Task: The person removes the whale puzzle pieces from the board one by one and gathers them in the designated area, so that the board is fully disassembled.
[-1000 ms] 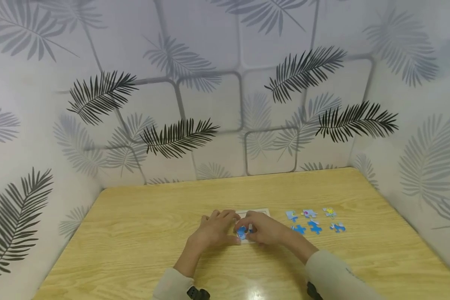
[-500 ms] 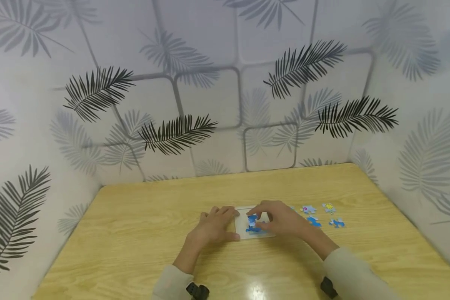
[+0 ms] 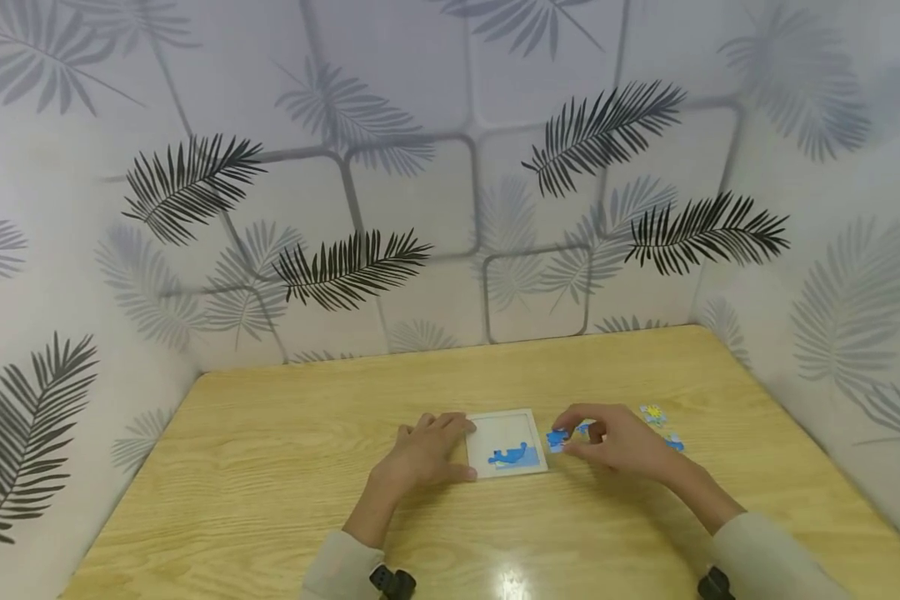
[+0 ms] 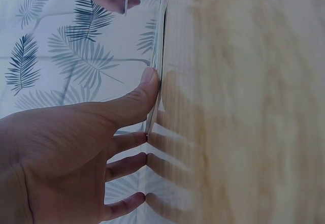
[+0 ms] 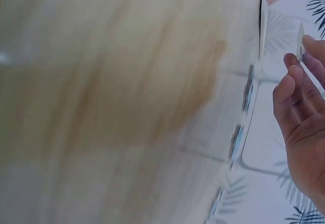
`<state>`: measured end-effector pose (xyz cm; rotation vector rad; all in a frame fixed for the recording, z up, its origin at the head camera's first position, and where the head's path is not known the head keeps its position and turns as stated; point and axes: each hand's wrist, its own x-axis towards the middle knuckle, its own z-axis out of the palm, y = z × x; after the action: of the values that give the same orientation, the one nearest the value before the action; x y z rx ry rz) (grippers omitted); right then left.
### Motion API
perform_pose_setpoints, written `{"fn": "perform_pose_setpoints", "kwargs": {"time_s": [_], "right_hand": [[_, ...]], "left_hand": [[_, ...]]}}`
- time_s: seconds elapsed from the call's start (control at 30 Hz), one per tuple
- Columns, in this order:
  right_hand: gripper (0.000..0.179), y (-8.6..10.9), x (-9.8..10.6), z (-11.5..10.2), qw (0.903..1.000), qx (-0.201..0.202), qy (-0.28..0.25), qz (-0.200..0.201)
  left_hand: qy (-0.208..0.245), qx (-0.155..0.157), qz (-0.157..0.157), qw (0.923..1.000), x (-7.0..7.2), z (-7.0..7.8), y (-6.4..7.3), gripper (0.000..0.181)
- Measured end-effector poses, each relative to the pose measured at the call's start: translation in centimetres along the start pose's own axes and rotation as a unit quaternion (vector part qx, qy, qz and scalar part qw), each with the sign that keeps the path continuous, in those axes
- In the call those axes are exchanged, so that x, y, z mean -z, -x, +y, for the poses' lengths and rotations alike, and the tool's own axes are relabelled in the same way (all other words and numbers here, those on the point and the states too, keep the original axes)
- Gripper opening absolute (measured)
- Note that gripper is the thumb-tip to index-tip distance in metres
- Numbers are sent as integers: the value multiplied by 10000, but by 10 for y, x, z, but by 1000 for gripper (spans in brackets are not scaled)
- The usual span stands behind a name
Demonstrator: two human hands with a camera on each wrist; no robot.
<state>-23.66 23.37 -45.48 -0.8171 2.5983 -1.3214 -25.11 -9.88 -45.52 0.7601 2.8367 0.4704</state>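
Observation:
A white square puzzle tray [image 3: 540,443] lies on the table with a blue puzzle piece [image 3: 507,455] in its lower part. My left hand [image 3: 420,454] rests at the tray's left side, thumb at the near corner and forefinger at the far one. In the left wrist view the thumb [image 4: 150,76] touches the tray's edge, with the other fingers extended to the tabletop. Just right of the tray, my right hand [image 3: 622,437] pinches another blue puzzle piece [image 3: 556,439] between thumb and fingertips. That piece [image 5: 300,41] is edge-on and above the table in the right wrist view.
Loose pieces lie right of the tray: one with a yellow sun [image 3: 653,413], a blue-and-white one [image 3: 673,442] and one partly hidden behind the right fingers [image 3: 583,428]. A leaf-patterned wall [image 3: 420,200] stands behind the wooden table [image 3: 307,442].
My right hand has lifted the blue piece from the tray's left part and carried it right, past the tray's right edge. My left hand stays at the tray's left side.

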Motion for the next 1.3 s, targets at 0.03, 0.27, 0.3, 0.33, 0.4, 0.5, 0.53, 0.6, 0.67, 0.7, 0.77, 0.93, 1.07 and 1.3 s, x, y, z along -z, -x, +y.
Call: {"fn": "perform_pose_setpoints", "kwargs": {"time_s": [0.03,0.27,0.3,0.33,0.4,0.5,0.53,0.6,0.67,0.7,0.77,0.93,1.07,1.3], "right_hand": [[23,3,3,1,10000,23,2,20],[28,20,15,9,9993,161,319,92],[29,22,16,10,9991,163,372,86],[29,24,17,11,9988,186,448,78],[29,28,19,12,9977,248,627,53],[28,32,21,13,9959,329,837,-94],[28,33,21,14,9952,332,906,-156],[27,35,21,16,9947,315,935,-301],[27,36,20,17,9939,360,949,-420],[27,36,19,18,9936,398,946,-468],[27,36,19,19,9927,516,934,-571],[26,35,19,18,9908,618,933,-761],[25,34,19,17,9897,534,920,-955],[26,36,18,14,9900,696,815,-922]], "left_hand": [[23,-1,7,10000,0,0,0,69],[121,-36,63,9999,3,-1,2,68],[113,-32,67,9999,3,-2,2,68],[122,-29,63,9999,3,-2,2,68],[159,-29,55,9999,2,-2,2,68],[178,-16,19,9998,3,-2,4,69],[182,-15,12,9998,4,-2,5,69],[163,-18,10,9999,4,-2,5,69],[149,-25,28,9999,4,-3,5,69],[159,-36,37,9999,4,-3,4,69],[175,-68,63,9998,4,-4,4,68],[99,-129,137,9998,3,-5,2,66],[132,-146,181,9996,2,-4,2,65],[228,-100,89,9997,3,-1,2,65]]}}
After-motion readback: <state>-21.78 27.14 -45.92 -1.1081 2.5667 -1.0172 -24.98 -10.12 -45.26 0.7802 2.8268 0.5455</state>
